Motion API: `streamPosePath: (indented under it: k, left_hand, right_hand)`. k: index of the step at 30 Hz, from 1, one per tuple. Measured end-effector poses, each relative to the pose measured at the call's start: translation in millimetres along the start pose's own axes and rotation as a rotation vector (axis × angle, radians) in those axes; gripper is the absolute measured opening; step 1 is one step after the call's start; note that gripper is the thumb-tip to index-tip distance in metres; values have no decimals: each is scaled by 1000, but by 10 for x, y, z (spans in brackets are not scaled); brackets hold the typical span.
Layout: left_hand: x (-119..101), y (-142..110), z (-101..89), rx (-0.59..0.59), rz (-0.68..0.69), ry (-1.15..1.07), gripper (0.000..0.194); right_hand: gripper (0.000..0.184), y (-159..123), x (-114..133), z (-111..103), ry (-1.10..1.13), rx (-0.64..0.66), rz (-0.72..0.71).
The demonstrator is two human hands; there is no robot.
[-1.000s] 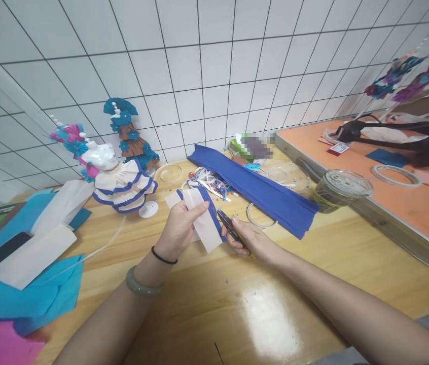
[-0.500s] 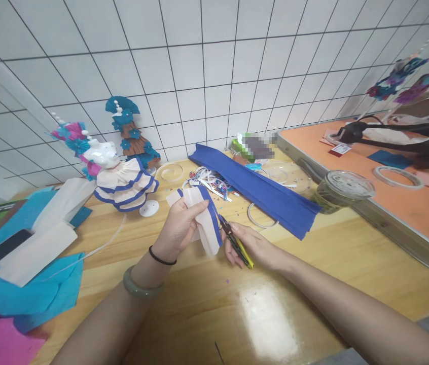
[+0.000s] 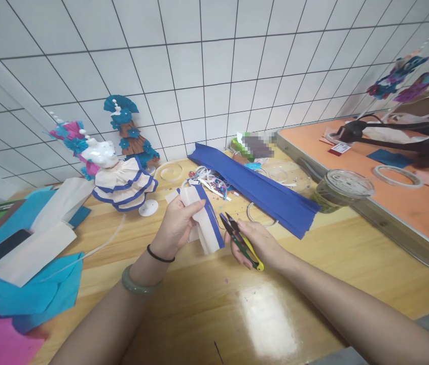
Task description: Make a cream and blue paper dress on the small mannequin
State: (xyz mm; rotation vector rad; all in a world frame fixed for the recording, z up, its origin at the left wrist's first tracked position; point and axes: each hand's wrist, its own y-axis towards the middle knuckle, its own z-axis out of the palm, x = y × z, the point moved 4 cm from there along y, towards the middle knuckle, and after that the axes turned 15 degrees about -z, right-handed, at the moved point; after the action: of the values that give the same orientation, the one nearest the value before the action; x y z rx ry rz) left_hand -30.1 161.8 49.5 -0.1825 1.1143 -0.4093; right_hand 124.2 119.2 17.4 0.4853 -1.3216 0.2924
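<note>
Pinched in my left hand (image 3: 176, 225) is a strip of white crepe paper (image 3: 206, 230) with a blue edge along its right side; its lower end hangs free above the table. My right hand (image 3: 258, 241) grips yellow and dark green thread snips (image 3: 245, 246). Their dark blades stand apart, tips pointing up and left, just right of the strip's blue edge and not touching it. A figure in a white dress with blue-trimmed ruffles (image 3: 125, 185) stands beyond my left hand. A long folded piece of blue crepe paper (image 3: 254, 190) lies beyond my right hand.
Paper scraps (image 3: 212, 180) and a tape ring (image 3: 262, 215) lie behind my hands. A clear lidded jar (image 3: 342, 190) stands at right, beside an orange-topped surface (image 3: 420, 218). Turquoise paper (image 3: 47, 299), white paper and a phone (image 3: 9, 245) cover the left. Another paper figure (image 3: 133, 134) leans near the wall.
The snips have moved slightly right, away from the blue edge, and their blades have opened wider. My left hand and the strip have barely shifted.
</note>
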Motion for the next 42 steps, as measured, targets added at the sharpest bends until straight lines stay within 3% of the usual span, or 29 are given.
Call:
streamPosePath:
  k: [5, 12, 42]
  left_hand:
    - [60, -10, 39, 23, -5, 46, 23]
    - [79, -40, 92, 30, -15, 61, 24]
    - [270, -124, 258, 40, 11, 159, 27]
  right_hand:
    - [54, 28, -86, 10, -25, 2, 96]
    - [56, 48, -154, -29, -11, -58, 120]
    - [59, 18, 27, 22, -210, -117, -88]
